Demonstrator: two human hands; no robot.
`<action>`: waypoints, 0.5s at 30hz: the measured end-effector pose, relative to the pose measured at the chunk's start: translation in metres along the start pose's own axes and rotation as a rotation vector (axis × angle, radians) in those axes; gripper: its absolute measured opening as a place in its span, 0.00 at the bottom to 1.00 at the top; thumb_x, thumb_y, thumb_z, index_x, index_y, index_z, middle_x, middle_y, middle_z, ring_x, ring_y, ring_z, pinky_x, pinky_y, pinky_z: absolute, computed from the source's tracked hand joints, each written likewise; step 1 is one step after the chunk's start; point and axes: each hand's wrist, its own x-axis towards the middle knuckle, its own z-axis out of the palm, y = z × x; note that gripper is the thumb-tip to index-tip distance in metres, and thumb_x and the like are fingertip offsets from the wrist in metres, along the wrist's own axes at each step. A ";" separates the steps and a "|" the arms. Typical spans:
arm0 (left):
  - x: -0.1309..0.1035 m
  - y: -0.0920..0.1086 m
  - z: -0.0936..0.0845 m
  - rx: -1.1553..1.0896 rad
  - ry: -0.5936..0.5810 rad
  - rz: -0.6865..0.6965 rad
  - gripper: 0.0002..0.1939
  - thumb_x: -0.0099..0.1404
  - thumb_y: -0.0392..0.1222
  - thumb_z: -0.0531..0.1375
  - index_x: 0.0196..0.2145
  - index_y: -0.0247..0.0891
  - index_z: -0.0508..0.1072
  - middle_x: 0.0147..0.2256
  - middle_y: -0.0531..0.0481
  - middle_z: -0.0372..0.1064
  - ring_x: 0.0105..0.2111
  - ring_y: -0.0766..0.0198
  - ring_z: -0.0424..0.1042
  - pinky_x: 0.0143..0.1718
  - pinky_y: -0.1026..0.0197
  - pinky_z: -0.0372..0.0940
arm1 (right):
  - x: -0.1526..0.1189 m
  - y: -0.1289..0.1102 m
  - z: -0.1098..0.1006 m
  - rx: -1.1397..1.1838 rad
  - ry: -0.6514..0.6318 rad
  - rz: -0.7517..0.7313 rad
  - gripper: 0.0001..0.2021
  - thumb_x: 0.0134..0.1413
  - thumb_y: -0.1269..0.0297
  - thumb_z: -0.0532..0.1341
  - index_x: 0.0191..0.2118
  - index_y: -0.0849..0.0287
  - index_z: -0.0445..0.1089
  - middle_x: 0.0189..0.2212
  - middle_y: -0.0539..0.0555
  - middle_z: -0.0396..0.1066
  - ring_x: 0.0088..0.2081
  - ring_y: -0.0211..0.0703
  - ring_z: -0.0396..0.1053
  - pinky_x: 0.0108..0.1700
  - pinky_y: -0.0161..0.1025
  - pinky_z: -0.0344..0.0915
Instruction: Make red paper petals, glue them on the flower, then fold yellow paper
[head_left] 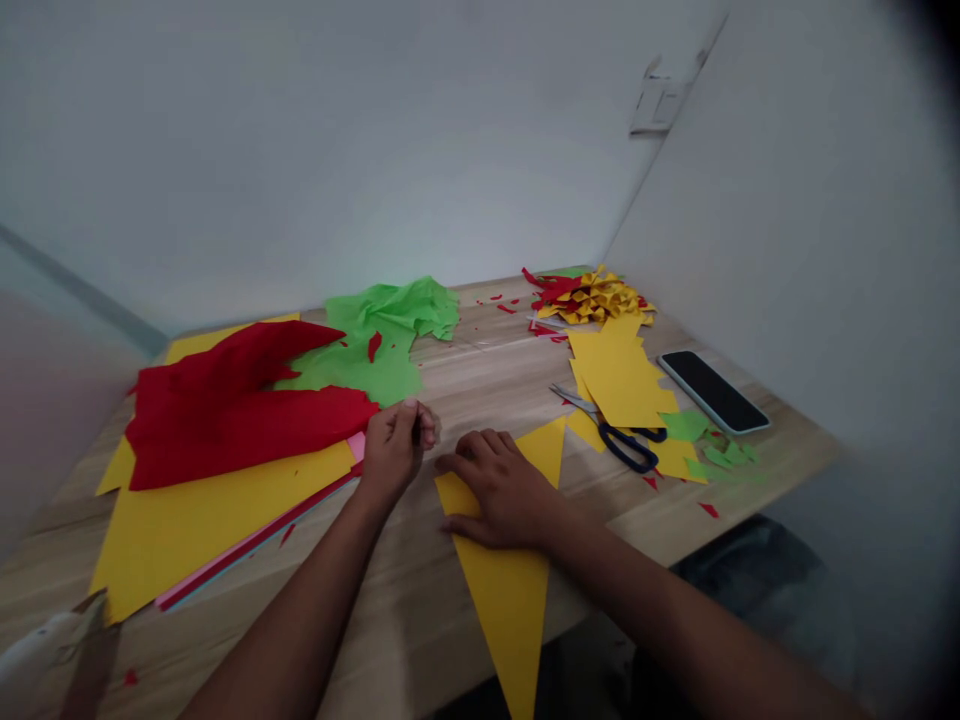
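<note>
My right hand [499,490] lies palm down on a yellow paper triangle [501,590], thumb apart from the fingers, pressing it to the table. The triangle's long point hangs past the table's front edge. Just left of it, my left hand [395,440] is curled closed, with the thumb against the bent fingers. Whatever it may hold is hidden. Beyond my right hand are scissors [611,430] with dark blue handles, lying partly over yellow paper pieces [619,375].
Red crepe paper [232,420] covers yellow sheets [202,545] on the left. Green crepe paper [390,320] lies behind. A pile of folded yellow strips [604,298] sits at the back right, near a phone [712,390] and green scraps [720,455]. Walls [337,150] border the wooden table [487,370].
</note>
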 end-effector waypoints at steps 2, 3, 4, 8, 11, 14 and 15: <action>0.000 -0.001 0.000 0.002 -0.005 0.003 0.18 0.65 0.52 0.57 0.22 0.38 0.69 0.16 0.54 0.64 0.18 0.68 0.62 0.20 0.66 0.56 | 0.001 0.001 0.001 -0.016 -0.016 -0.002 0.29 0.53 0.41 0.62 0.53 0.58 0.67 0.45 0.59 0.66 0.47 0.54 0.60 0.52 0.51 0.57; 0.000 -0.002 -0.001 0.003 -0.007 0.005 0.19 0.65 0.52 0.57 0.22 0.39 0.69 0.16 0.53 0.64 0.18 0.68 0.62 0.20 0.66 0.56 | 0.001 0.002 0.001 -0.024 -0.021 -0.001 0.27 0.54 0.42 0.62 0.52 0.58 0.68 0.44 0.59 0.66 0.46 0.54 0.60 0.51 0.51 0.57; 0.000 -0.003 -0.001 0.004 -0.008 0.007 0.19 0.66 0.52 0.56 0.22 0.39 0.69 0.17 0.53 0.64 0.18 0.68 0.62 0.20 0.66 0.56 | 0.001 0.002 0.002 -0.028 -0.022 0.001 0.26 0.55 0.43 0.62 0.50 0.58 0.69 0.43 0.59 0.66 0.46 0.53 0.60 0.51 0.51 0.57; 0.002 -0.009 -0.003 0.014 -0.022 0.011 0.20 0.67 0.52 0.55 0.22 0.38 0.69 0.17 0.53 0.64 0.18 0.68 0.62 0.22 0.65 0.57 | -0.001 0.004 0.002 -0.001 -0.003 -0.004 0.19 0.56 0.48 0.63 0.46 0.58 0.70 0.41 0.57 0.66 0.45 0.52 0.61 0.51 0.49 0.57; 0.003 -0.012 -0.004 0.018 -0.037 0.011 0.20 0.68 0.52 0.54 0.23 0.37 0.69 0.17 0.54 0.64 0.18 0.68 0.62 0.22 0.65 0.58 | -0.002 0.004 0.002 0.039 0.006 -0.008 0.19 0.55 0.48 0.63 0.44 0.58 0.70 0.42 0.58 0.66 0.46 0.51 0.61 0.52 0.48 0.57; 0.003 -0.014 -0.004 0.020 -0.048 0.012 0.21 0.68 0.53 0.53 0.23 0.37 0.69 0.17 0.54 0.63 0.18 0.69 0.61 0.22 0.66 0.58 | -0.001 0.004 0.001 0.040 -0.008 -0.030 0.26 0.53 0.41 0.62 0.49 0.59 0.69 0.45 0.60 0.66 0.48 0.54 0.60 0.53 0.50 0.57; 0.003 -0.013 -0.004 0.023 -0.051 0.013 0.21 0.68 0.53 0.53 0.23 0.37 0.69 0.17 0.54 0.64 0.18 0.69 0.62 0.22 0.66 0.58 | -0.001 0.003 0.001 0.028 -0.019 -0.038 0.29 0.53 0.39 0.62 0.50 0.58 0.68 0.46 0.60 0.66 0.48 0.54 0.60 0.53 0.51 0.57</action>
